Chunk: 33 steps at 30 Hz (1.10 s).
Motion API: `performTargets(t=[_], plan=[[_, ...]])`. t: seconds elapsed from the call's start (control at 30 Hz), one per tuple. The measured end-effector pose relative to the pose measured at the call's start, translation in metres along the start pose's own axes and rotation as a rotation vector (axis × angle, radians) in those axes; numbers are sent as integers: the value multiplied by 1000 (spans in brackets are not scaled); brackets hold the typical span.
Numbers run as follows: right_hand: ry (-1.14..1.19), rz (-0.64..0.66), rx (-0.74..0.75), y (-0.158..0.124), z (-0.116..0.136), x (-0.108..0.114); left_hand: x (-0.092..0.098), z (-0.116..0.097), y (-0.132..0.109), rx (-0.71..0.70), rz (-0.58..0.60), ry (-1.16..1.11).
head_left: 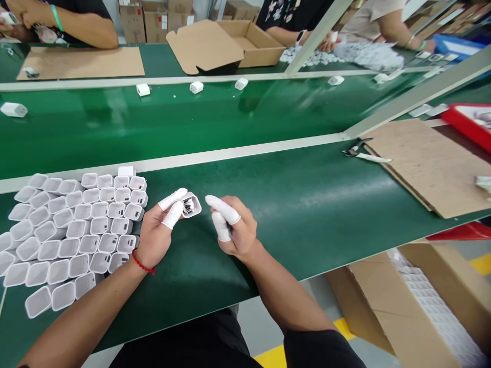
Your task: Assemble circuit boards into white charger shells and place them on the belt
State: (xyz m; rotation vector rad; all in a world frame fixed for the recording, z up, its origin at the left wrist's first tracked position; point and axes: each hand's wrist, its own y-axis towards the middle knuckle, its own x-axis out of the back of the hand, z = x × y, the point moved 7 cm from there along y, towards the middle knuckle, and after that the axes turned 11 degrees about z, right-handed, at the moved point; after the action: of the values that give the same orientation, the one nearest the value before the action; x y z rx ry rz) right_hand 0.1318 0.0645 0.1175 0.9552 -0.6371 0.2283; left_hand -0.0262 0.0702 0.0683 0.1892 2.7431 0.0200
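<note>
Seemingly mid-handling, the left hand (pixel 156 234) pinches a white casing (pixel 196 205); the right hand (pixel 238 226) hovers near, apparently empty, parted. Further handling calls for steadiness.

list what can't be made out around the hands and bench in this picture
All in the head view:
Small white open-ended plastic housing: partly hidden by the left hand and its white fingertip covers; inner parts too small to tell.
Right hand: curled fingertips hidden by the hand itself.
Grouped white open plastic housings: leftmost cut off by the left edge.
Red rectangular tray: cut off by the right edge, contents blurred.
</note>
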Motion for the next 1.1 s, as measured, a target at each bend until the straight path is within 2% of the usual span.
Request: performTargets(t=[0.17,0.37,0.6,0.8,0.9,1.03,1.1], plan=[[-19,93,2,0,1,-9,-1,-2,1,17,-26,6],[19,190,-13,4,-1,-19,-4,-1,0,147,-40,26],[43,141,32,4,2,-19,-5,2,-1,181,-13,2],[60,135,32,5,3,-17,-3,1,-1,168,6,155],[199,113,-131,4,-8,-15,-7,-1,-2,161,36,152],[568,118,-587,-6,-37,-26,-13,-7,-3,113,75,76],[727,169,-712,-10,-42,-36,-14,-7,-4,114,85,52]])
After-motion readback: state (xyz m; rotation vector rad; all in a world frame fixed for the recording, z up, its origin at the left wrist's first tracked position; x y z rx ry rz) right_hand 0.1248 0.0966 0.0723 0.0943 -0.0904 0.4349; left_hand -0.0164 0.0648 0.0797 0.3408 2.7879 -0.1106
